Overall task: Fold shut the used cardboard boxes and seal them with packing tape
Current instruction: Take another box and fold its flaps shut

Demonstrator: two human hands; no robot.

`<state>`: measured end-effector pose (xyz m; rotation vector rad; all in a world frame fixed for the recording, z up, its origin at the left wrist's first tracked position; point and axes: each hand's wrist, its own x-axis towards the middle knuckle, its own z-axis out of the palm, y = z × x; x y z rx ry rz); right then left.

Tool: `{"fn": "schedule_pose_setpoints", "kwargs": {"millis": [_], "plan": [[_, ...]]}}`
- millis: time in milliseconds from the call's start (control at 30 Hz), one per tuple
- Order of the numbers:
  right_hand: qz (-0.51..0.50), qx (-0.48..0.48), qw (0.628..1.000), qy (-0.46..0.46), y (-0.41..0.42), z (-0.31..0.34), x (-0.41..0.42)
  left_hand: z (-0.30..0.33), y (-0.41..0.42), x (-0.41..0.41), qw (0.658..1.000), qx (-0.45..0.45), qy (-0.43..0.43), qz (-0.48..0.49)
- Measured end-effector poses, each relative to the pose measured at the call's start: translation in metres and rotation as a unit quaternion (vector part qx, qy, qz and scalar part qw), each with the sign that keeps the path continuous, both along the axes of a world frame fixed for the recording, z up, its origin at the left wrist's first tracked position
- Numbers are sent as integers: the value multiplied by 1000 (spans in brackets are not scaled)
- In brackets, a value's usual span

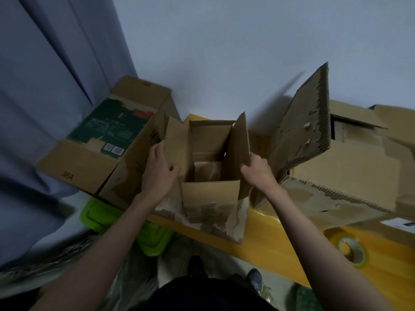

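Box: small open brown cardboard box point(211, 194), centre of the yellow table point(269, 223).
Left hand point(158, 170): you grip its left flap point(176, 144).
Right hand point(258, 170): you pinch its right flap point(240, 140) (standing upright).
Tape: yellowish roll point(350, 248), near right.

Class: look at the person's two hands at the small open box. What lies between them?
In the head view, the small box's open, unfolded top lies between the left hand and right hand, each gripping a side flap.
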<state>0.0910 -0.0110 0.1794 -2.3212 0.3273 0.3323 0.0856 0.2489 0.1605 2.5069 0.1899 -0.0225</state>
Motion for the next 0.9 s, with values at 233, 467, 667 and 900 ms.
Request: {"fn": "schedule_pose_setpoints", "kwargs": {"millis": [233, 467, 667, 900], "plan": [[14, 22, 1000, -3, -6, -1, -3, 8, -2, -17, 972, -28, -55, -226], [9, 52, 999, -13, -10, -5, -7, 18, 12, -14, 955, -25, 89, -280], [8, 33, 999, -13, -6, -6, -9, 9, -18, 6, 967, 82, 21, -241], [17, 9, 1000, 7, -4, -10, -14, 10, -33, 41, 928, 226, -22, -296]]}}
